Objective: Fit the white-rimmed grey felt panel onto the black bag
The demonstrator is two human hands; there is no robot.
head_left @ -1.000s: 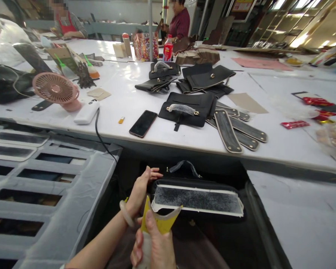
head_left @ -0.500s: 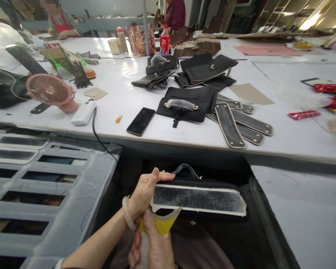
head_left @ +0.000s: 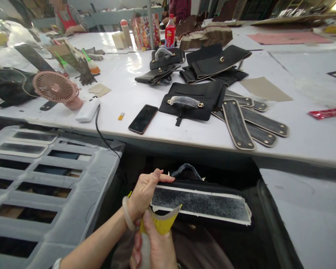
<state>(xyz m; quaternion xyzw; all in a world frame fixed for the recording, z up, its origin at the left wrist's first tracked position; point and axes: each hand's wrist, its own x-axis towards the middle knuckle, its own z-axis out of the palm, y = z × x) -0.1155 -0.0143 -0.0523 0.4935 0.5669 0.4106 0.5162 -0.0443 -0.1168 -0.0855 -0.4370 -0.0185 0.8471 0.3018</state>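
A long dark panel with pale edges (head_left: 201, 203) lies on a black bag piece over my lap, a clear-wrapped handle (head_left: 186, 170) behind it. My left hand (head_left: 145, 190), with a pale bangle at the wrist, rests at the panel's left end, fingers extended along its upper edge. Below it, my right hand (head_left: 156, 243) grips a yellow scraper (head_left: 165, 222) by its pale handle. The scraper's curved edge is near the panel's lower left edge; whether it touches cannot be told.
On the white table (head_left: 112, 127) are a pink fan (head_left: 56, 87), a phone (head_left: 143, 118), black bag pieces (head_left: 196, 97) and several dark straps (head_left: 238, 125). At left stands a slatted rack (head_left: 81, 186). Two people are across the table.
The view has shifted slightly, so the table items appear displaced. The panel's right end sits a little lower and farther right. Both hands keep nearly the same pose.
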